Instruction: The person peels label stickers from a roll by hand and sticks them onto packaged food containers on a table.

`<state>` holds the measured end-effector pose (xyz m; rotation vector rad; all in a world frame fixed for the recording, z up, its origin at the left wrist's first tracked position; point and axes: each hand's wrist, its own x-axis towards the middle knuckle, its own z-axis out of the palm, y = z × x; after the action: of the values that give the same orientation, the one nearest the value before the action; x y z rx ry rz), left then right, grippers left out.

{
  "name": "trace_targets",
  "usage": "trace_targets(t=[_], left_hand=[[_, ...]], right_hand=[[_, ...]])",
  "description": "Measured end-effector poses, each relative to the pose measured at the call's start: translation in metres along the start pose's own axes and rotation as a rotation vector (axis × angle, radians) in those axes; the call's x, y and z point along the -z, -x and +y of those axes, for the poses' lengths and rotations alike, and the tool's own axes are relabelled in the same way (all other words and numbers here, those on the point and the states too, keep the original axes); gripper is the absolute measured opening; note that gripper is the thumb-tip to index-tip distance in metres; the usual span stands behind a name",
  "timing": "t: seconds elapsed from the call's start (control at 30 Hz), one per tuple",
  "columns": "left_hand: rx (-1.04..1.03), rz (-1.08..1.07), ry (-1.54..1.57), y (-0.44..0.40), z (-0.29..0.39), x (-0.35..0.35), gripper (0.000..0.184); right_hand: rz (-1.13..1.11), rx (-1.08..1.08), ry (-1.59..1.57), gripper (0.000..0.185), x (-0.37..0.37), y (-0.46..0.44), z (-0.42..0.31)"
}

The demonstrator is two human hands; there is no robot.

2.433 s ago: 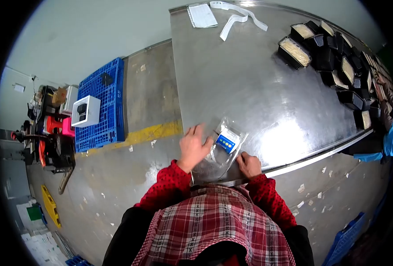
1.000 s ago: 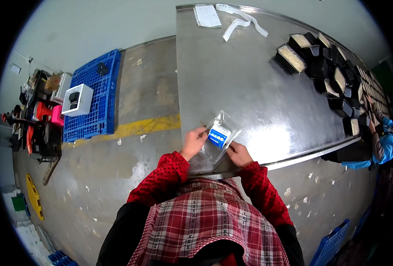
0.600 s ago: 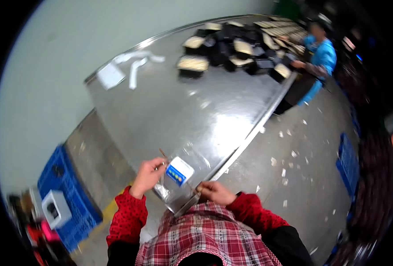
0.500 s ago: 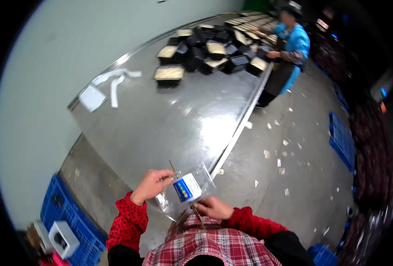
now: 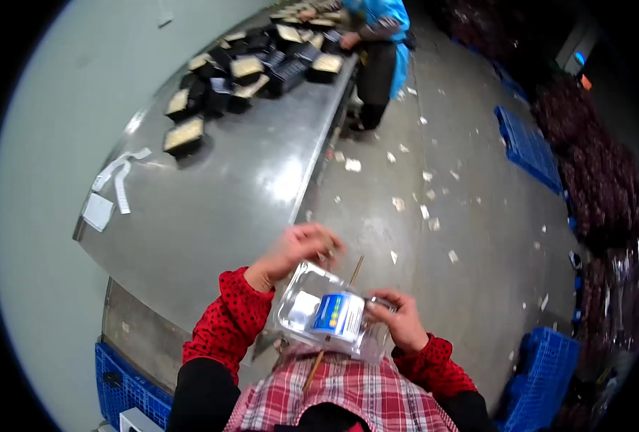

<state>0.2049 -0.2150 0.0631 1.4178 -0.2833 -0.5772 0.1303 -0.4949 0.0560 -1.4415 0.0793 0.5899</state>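
Note:
A clear plastic container (image 5: 296,308) with a blue and white label (image 5: 339,315) is in front of my body, tilted. My right hand (image 5: 400,320) grips its right side, thumb on top near the label. Just above its upper left edge is my left hand (image 5: 306,248), fingers stretched to the right and apart, somewhat blurred, with nothing visible in them. A thin brown stick (image 5: 358,268) shows beyond the container and again below it, its middle part hidden. I cannot tell whether the stick touches the container.
Black trays with pale contents (image 5: 184,135) are heaped on the metal table (image 5: 226,194). Paper strips (image 5: 121,183) lie at its left edge. A person in blue (image 5: 388,50) stands at its far side. Blue pallets (image 5: 528,150) and paper scraps (image 5: 353,165) are on the floor.
My left hand has come off the container and moved up and to the right. The container has shifted right with my right hand, and my view has turned rightward.

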Motion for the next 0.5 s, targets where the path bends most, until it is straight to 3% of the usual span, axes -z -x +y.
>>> trace_targets(t=[0.03,0.07,0.1,0.2,0.23,0.3,0.37,0.47,0.5], left_hand=[[-0.134,0.271,0.304,-0.023,-0.019,-0.015,0.040],[-0.089,0.318,0.521,-0.044,-0.043,-0.024,0.050],[-0.037,0.179,0.753,-0.062,-0.071,-0.043,0.071],[0.044,-0.025,0.981,-0.120,-0.101,-0.129,0.103],[-0.042,-0.131,1.020,-0.149,-0.125,-0.148,0.108],[-0.090,-0.104,0.974,-0.198,-0.081,-0.184,0.116],[-0.058,-0.064,1.001,-0.240,-0.081,-0.188,0.107],[0.147,0.003,0.866,-0.303,-0.077,-0.171,0.082],[0.149,0.011,0.858,-0.325,-0.076,-0.168,0.082]], right_hand=[[0.092,0.051,-0.008,0.029,0.028,0.004,0.004],[0.172,0.074,-0.133,0.025,0.048,0.007,-0.006],[0.250,0.155,-0.179,0.027,0.075,0.001,-0.003],[0.506,0.305,-0.067,0.027,0.137,-0.014,-0.022],[0.569,0.385,0.039,0.027,0.157,-0.021,-0.027],[0.606,0.425,0.211,0.026,0.189,-0.030,-0.032],[0.616,0.439,0.273,0.030,0.220,-0.042,-0.039],[0.525,0.482,0.518,0.041,0.276,-0.072,-0.047],[0.520,0.484,0.508,0.041,0.298,-0.081,-0.062]])
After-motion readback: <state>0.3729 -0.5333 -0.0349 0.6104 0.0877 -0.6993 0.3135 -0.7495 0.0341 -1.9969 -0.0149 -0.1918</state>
